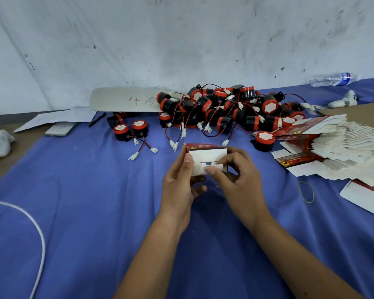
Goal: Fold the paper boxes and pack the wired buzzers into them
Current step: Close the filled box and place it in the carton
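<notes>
red handwritten "46" on white board [125,99]

Box stack [341,147] cut off right.

Blue cloth table cover [95,201] with a white cable [38,229] across it; pile of black round buzzers with red rims, white faces and red-black wires [222,108]. Small paper box, white inside with red printed outside [205,157]; fanned stack of flat white-and-red box blanks [341,147], one showing what looks like a yellow-black emblem. Grey board with red handwritten "46" [125,101], white scuffed wall [181,39], yellowish rubber band [306,192].
</notes>
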A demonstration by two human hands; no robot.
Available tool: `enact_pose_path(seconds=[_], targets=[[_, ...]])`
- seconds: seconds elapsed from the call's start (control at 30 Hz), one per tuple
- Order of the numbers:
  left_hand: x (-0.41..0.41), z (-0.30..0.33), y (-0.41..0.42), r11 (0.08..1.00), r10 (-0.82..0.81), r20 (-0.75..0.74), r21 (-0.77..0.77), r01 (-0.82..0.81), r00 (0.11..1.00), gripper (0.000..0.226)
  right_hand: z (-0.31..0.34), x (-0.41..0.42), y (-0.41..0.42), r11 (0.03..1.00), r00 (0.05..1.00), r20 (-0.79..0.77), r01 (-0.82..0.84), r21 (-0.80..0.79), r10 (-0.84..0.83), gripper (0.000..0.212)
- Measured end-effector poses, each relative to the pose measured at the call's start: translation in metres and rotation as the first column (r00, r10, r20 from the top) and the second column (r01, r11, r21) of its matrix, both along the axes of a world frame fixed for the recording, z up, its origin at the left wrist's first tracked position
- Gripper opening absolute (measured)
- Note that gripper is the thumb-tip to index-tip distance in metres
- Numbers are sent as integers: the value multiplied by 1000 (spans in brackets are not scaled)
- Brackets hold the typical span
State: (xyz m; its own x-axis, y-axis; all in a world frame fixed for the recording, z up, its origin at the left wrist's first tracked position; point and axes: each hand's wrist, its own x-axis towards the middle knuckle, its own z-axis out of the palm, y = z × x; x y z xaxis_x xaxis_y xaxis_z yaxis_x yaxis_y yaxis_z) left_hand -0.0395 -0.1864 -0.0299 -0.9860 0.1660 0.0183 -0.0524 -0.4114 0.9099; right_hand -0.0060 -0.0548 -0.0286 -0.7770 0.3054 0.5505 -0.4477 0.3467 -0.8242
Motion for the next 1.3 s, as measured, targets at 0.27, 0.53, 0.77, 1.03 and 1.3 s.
enact_pose_path(seconds=[0.27,0.53,0.77,1.03,1.3], targets=[[4,-8,6,890,155,-343,-358,-281,927,47,-3,0,-1,965,999,20,40,-259,-36,48],[10,-6,9,864,181,-426,-363,-350,887,49,-3,-7,2,943,995,-4,-98,-317,102,49],[10,-6,5,795,136,-526,-448,-409,840,24,-5,-4,-5,904,962,77,-217,-368,262,51],[5,-12,5,705,25,-643,-531,-470,765,41,-7,-6,2,899,989,100,-52,-435,105,37],[9,-11,5,737,70,-635,-486,-469,769,34,-5,-6,4,902,988,90,-77,-425,127,33]])
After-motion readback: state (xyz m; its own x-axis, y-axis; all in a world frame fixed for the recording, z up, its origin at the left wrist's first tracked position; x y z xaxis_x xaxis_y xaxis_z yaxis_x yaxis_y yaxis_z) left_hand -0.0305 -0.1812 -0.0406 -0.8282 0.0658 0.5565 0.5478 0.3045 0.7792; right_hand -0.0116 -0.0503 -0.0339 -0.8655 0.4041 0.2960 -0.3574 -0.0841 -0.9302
